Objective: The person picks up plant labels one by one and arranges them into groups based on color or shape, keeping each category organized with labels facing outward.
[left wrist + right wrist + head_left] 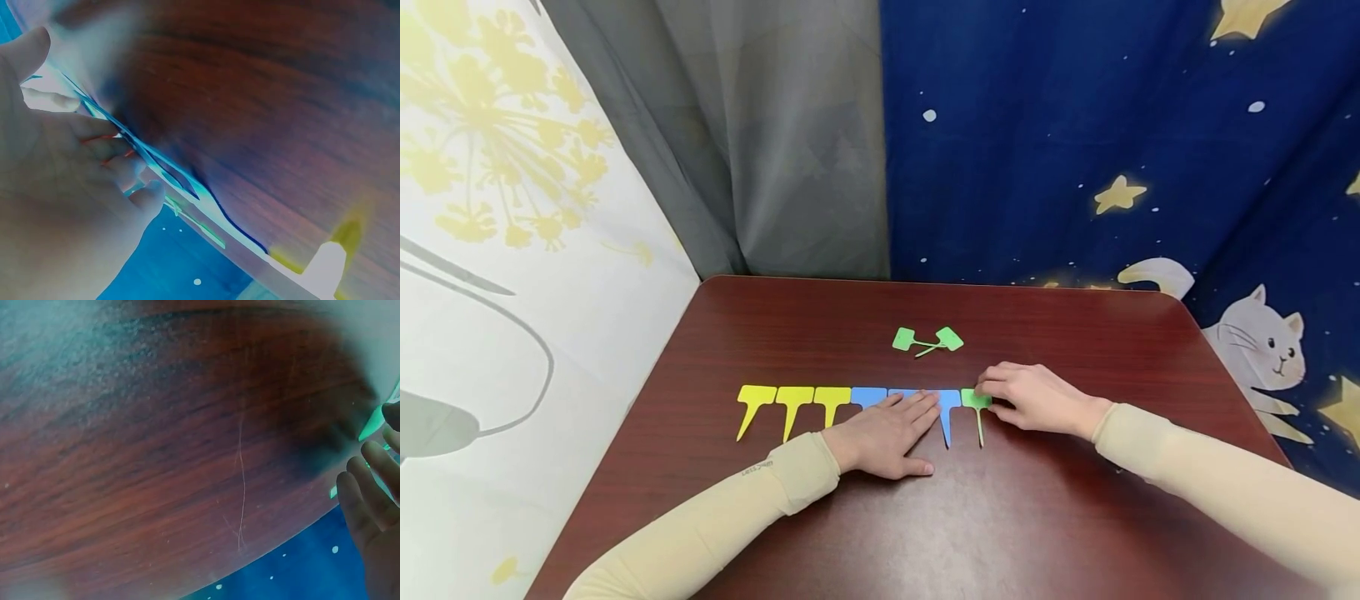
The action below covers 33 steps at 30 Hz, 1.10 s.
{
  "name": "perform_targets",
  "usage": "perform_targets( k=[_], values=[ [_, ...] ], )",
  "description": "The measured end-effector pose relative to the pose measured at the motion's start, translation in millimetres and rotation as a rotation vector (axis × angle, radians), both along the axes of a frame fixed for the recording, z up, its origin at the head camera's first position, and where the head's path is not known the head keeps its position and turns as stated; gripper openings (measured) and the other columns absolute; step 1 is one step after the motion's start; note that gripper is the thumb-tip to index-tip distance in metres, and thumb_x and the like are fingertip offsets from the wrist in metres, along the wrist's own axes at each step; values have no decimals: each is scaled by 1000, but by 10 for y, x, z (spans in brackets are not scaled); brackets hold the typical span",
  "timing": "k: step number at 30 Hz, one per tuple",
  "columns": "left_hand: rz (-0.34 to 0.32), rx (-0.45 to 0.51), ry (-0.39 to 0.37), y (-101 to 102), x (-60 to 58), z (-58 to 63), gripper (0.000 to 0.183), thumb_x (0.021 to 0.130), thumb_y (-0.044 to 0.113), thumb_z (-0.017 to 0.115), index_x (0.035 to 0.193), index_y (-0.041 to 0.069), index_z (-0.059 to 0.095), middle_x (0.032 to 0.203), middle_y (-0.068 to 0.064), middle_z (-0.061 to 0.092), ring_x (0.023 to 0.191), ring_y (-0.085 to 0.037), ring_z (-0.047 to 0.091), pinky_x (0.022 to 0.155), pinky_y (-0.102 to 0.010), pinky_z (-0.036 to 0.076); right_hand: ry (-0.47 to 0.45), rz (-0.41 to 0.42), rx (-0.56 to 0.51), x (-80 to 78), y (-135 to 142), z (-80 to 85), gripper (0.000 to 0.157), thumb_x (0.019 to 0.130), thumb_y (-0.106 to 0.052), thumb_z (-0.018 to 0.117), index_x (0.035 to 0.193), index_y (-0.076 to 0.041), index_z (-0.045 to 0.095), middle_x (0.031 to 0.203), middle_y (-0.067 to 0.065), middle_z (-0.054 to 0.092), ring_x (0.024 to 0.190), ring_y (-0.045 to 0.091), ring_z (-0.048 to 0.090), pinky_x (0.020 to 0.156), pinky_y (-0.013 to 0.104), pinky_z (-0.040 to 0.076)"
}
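A row of T-shaped plant labels lies across the table: yellow labels point(794, 398) at left, blue labels point(868, 395) in the middle, and a green label point(976, 400) at the right end. My left hand point(887, 433) rests flat over the blue labels with fingers spread, hiding parts of them; the left wrist view shows its palm side low against the row. At the row's right end, my right hand point(1037, 398) pinches the right side of the green label's head between fingers and thumb. The label's thin stem points toward me.
Behind the row, two more green labels point(904, 338) lie with their stems crossed. The dark red-brown table point(1000, 517) has its far edge against grey and blue curtains point(1037, 150). A white patterned wall covering point(550, 275) borders the left side.
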<state>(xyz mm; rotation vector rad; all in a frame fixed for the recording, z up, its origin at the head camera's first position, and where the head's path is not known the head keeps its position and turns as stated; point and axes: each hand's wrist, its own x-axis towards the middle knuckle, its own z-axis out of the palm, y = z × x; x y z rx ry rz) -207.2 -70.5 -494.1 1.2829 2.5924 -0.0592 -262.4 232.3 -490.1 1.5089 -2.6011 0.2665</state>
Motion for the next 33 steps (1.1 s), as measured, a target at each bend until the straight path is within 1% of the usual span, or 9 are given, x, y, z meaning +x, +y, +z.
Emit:
perform_targets(
  k=[3,7,11,19,27,33],
  values=[
    [0,2,-4,4,-4,6,88,98,67,42,162,11,19,169,-5,10,154,-22,7,122,-43,13,17,29,18,-25,-14,-31,23,87,-15,77,110,-17,74,110,-6,66,101,9,60,76,30,57],
    [0,13,-3,7,-6,12,88,98,67,43,162,11,20,169,-5,11,154,-22,8,122,-43,13,71,75,32,-52,-30,-37,23,87,-13,77,109,-18,75,112,-5,67,105,11,60,79,31,57],
    [0,18,-2,4,-6,6,88,98,66,43,162,10,21,168,-6,11,154,-22,8,122,-43,13,104,98,42,-64,-40,-41,22,87,-13,76,108,-18,75,111,-6,67,103,12,60,79,31,57],
    [3,19,6,1,-7,-6,87,98,66,44,162,10,22,168,-6,12,154,-22,9,122,-45,14,116,91,51,-47,-40,-47,21,87,-13,76,107,-16,74,108,-5,66,99,12,60,76,30,57],
    [0,21,18,-3,-6,-6,86,99,66,43,161,10,22,168,-6,12,154,-22,10,122,-46,16,101,71,45,-41,-55,-56,20,88,-14,75,107,-16,73,106,-6,64,94,10,59,72,29,57],
    [7,26,9,-1,15,-2,87,99,65,44,162,11,20,168,-6,11,154,-22,8,121,-50,14,73,56,24,-36,-56,-62,18,88,-14,74,106,-16,72,106,-7,64,92,10,59,71,29,57]
  ],
)
